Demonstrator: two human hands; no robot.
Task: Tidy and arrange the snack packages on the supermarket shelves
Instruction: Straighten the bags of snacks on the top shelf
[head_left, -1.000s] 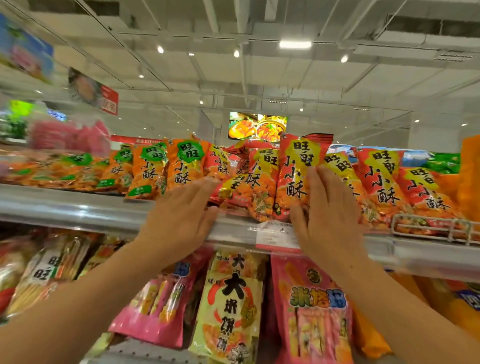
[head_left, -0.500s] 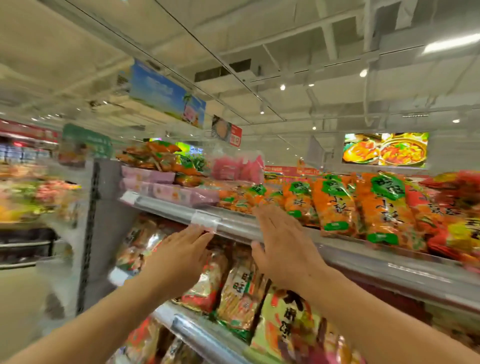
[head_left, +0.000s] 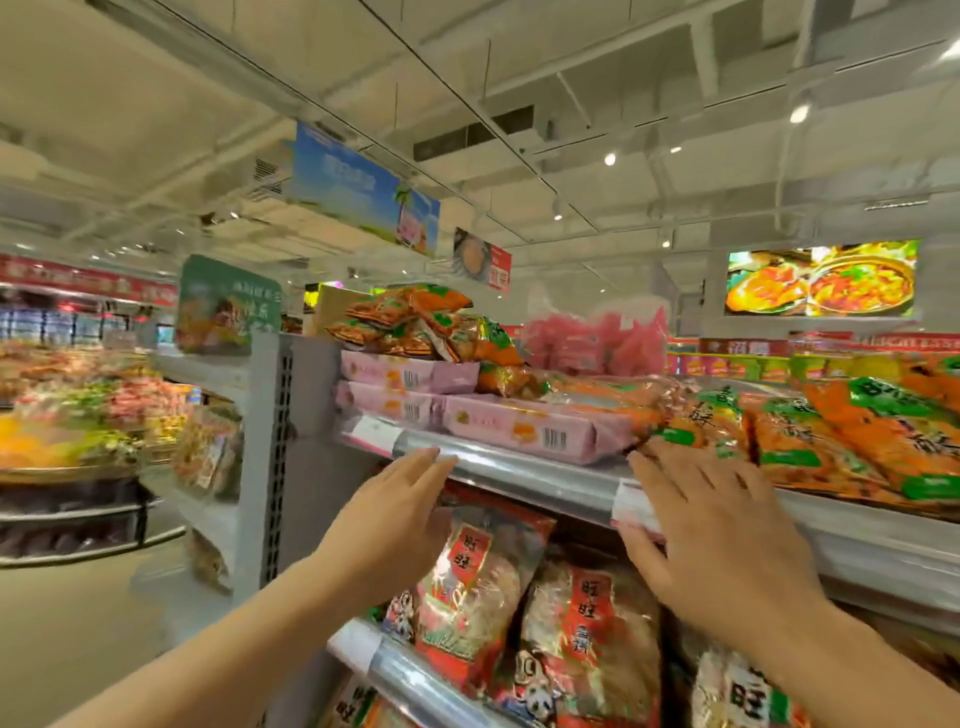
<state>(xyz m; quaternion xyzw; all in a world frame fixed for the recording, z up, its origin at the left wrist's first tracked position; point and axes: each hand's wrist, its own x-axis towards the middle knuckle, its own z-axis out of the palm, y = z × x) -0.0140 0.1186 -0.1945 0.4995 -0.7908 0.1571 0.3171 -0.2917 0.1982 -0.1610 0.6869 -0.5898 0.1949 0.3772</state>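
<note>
The top shelf's metal rail (head_left: 524, 475) runs across the view. My left hand (head_left: 387, 525) is raised just below its left end, fingers apart, holding nothing. My right hand (head_left: 711, 540) hovers flat over the rail and its price tag, fingertips reaching the orange-and-green snack bags (head_left: 831, 441); it holds nothing. Pink flat packages (head_left: 519, 426) lie stacked on the shelf between my hands. A loose heap of orange bags (head_left: 415, 322) sits on top of them. Red bags (head_left: 483, 587) stand on the shelf below.
The shelf unit ends at a grey upright (head_left: 272, 467) on the left, with an aisle beyond. A round display stand (head_left: 78, 452) of mixed goods is at the far left. Pink bags (head_left: 597, 338) lie behind the heap. Hanging signs (head_left: 363, 197) overhead.
My view and both hands have shifted left along the top shelf, from the red and orange bags to its left end with the pink packages. Both hands stay open.
</note>
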